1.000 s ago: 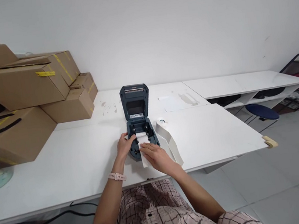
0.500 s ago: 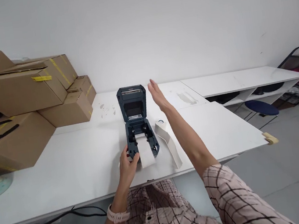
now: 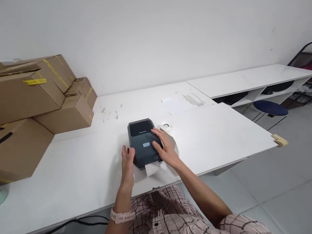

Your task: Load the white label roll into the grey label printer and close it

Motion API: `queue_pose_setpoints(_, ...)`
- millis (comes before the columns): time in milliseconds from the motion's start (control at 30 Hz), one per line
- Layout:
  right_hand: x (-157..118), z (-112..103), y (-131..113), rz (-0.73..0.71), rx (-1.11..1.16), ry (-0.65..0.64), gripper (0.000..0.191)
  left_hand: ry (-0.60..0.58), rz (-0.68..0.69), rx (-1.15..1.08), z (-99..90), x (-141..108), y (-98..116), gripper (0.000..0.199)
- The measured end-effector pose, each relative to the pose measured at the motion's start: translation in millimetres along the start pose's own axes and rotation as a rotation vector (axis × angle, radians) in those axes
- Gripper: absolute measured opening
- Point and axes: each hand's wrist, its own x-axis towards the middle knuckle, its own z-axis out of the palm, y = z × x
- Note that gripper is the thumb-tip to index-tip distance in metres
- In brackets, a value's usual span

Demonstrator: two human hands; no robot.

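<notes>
Dark printer lid (image 3: 142,140) now closed, previously standing open.

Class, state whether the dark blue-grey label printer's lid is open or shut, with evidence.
Shut: the dark blue-grey lid covers the printer's inside, and white paper sticks out in front.

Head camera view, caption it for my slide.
Left hand beside, right hand atop a closed dark printer, white paper protruding.

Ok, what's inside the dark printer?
The printer has its lid down, so its inside is covered; only a white paper strip shows, sticking out at the front.
</notes>
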Motion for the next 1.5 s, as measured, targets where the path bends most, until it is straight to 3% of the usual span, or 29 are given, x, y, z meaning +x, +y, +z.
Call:
queue_pose_setpoints(100,-16,11,16,0.203,0.09,0.034,0.069,-0.011,-0.079,-0.031,11.9,1,0,0.092)
queue_pose_setpoints(167,-16,13,23,0.288,0.163,0.018,0.078,-0.025,-0.056,-0.047,14.8,1,-3,0.085)
queue_pose_setpoints(267,-14,12,29,0.326,0.207,-0.03,0.079,-0.025,-0.016,-0.039,13.9,4,-8,0.073)
queue_pose_setpoints(467,-17,15,30,0.334,0.263,-0.022,0.077,-0.009,0.058,0.033,11.5,7,-15,0.069)
queue_pose_setpoints(567,-17,14,24,0.277,0.212,0.022,0.072,0.142,0.067,0.053,10.9,-16,-27,0.072)
queue_pose_setpoints(633,-17,11,18,0.156,0.081,0.068,0.06,0.321,0.052,0.095,11.5,-38,-38,0.066)
queue_pose_setpoints(667,-16,9,15,0.078,0.002,0.079,0.052,0.341,-0.009,0.088,12.5,-48,-43,0.059)
queue_pose_setpoints(700,-16,6,12,0.0,-0.073,0.075,0.045,0.258,-0.081,0.05,13.8,-57,-47,0.053)
queue_pose_setpoints(800,-13,0,5,-0.189,-0.216,-0.022,0.036,-0.146,-0.336,-0.117,18.5,-70,-48,0.046)
queue_pose_setpoints(833,-12,-1,3,-0.233,-0.247,-0.068,0.036,-0.216,-0.366,-0.139,19.5,-70,-46,0.045)
queue_pose_setpoints(1000,-11,0,-6,-0.35,-0.4,-0.197,0.041,-0.157,-0.172,0.005,19.4,-65,-40,0.044)
queue_pose_setpoints(1100,-12,8,-13,-0.364,-0.474,-0.2,0.037,-0.165,-0.183,-0.001,19.6,-62,-47,0.046)
queue_pose_setpoints(1233,-18,11,-17,-0.316,-0.434,-0.193,0.031,-0.194,-0.175,0.001,17.5,-62,-52,0.046)
queue_pose_setpoints(1333,-29,1,-12,-0.16,-0.281,-0.1,0.038,-0.199,-0.118,0.056,6.7,-62,-48,0.047)
queue_pose_setpoints(1400,-35,-9,-7,-0.01,-0.156,-0.033,0.048,-0.096,-0.046,0.079,-4.5,-57,-42,0.049)
queue_pose_setpoints(1500,-32,-19,-3,0.113,-0.009,-0.041,0.055,0.129,0.101,0.091,-20.7,-35,-30,0.042)
